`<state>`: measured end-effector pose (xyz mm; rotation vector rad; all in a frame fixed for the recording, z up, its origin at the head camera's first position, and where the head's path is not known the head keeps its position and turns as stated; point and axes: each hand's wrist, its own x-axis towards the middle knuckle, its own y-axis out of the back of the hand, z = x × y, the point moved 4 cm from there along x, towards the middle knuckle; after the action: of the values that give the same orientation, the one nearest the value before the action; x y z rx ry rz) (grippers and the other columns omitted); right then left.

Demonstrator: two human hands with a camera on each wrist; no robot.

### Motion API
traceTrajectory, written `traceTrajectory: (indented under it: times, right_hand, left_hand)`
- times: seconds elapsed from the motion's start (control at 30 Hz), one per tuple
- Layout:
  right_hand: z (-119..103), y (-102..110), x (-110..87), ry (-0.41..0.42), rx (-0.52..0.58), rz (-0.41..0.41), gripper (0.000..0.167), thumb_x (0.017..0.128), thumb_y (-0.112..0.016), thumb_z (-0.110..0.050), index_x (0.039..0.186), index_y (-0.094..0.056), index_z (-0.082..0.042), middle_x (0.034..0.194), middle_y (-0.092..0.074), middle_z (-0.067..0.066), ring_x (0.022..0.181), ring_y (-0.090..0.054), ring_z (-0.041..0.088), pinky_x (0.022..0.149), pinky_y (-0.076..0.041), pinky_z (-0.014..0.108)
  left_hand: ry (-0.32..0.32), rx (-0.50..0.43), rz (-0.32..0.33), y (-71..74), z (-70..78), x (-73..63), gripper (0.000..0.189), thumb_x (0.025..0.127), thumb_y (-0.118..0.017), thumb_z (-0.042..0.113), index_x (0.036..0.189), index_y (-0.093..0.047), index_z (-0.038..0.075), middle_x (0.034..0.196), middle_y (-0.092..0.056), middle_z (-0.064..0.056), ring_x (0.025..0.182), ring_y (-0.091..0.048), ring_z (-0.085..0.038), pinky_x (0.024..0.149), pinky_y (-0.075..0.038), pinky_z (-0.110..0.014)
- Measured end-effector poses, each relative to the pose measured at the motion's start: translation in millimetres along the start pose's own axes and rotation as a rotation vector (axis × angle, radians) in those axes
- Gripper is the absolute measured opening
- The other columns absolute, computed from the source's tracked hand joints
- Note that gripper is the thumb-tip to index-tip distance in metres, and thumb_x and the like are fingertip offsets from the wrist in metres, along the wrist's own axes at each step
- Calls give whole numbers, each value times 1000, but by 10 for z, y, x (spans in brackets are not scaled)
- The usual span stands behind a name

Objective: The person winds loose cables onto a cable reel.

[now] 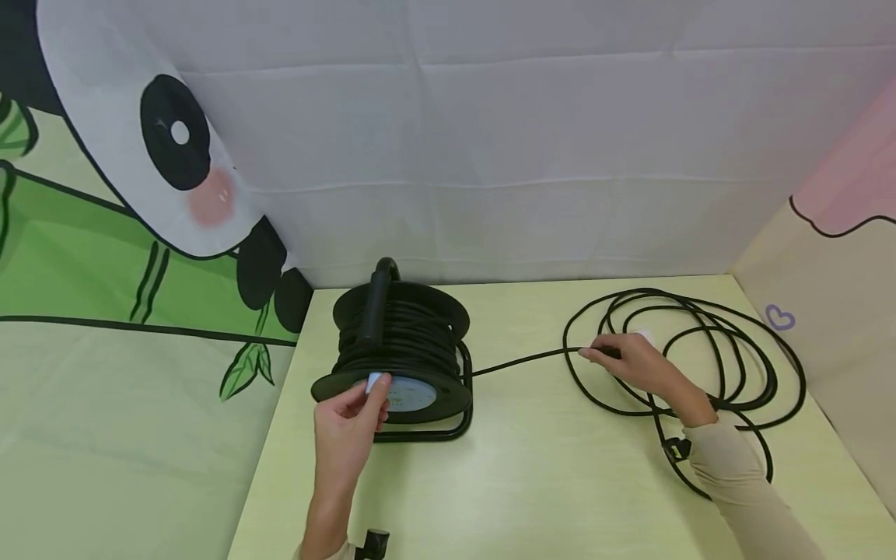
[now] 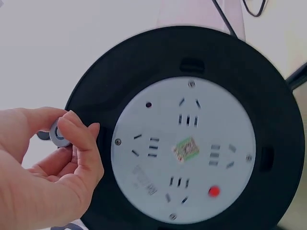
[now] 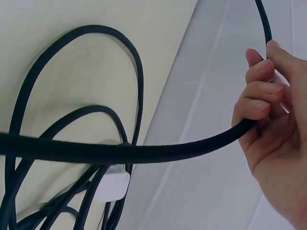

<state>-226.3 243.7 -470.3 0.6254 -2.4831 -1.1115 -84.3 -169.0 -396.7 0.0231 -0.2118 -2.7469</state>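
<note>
A black cable reel [image 1: 462,315] stands on the table, several turns of cable wound on its drum. My left hand [image 1: 343,439] is at its near flange, pinching a light-coloured crank knob [image 2: 59,134] between thumb and fingers. The left wrist view shows the reel's grey socket disc [image 2: 192,124] with slotted outlets and a red button [image 2: 214,191]. From the reel a black cable [image 1: 518,362] runs rightward to my right hand [image 1: 644,364], whose curled fingers grip it above the table. Beyond that hand the cable lies in loose loops [image 1: 770,381].
The pale table [image 1: 504,482] backs onto a white cloth [image 1: 490,155], with printed cloth on both sides. Among the loops sits a white block [image 3: 112,185], partly hidden by cable. The reel's black tube frame [image 1: 427,435] juts toward me.
</note>
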Motion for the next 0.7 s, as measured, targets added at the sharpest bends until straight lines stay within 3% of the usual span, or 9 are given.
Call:
traceTrajectory:
  times: [0.17, 0.43, 0.7]
  right_hand:
    - [-55, -94, 52, 17, 40, -32, 14, 104, -65, -22, 92, -72, -20, 64, -47, -12, 53, -34, 2, 54, -37, 24]
    - [-155, -184, 90, 26, 19, -47, 13, 102, -68, -29, 90, -72, -23, 71, -59, -16, 54, -40, 1, 59, -41, 25]
    - [-205, -118, 59, 29, 27, -14, 29, 99, -72, -28, 73, -60, -22, 60, -42, -15, 52, -31, 0, 53, -31, 23]
  left_hand:
    - [-19, 4, -41, -108, 3, -46, 30, 96, -76, 20, 92, -74, -10, 70, -68, -4, 61, -63, -13, 59, -56, -24]
    - [-34, -37, -105, -314, -63, -94, 29, 96, -77, 20, 93, -76, -9, 70, -68, -6, 59, -63, -14, 56, -56, -25]
    - [-20, -76, -173, -483, -153, -116, 30, 97, -75, 21, 90, -75, -9, 70, -67, -7, 56, -60, -13, 53, -52, -23]
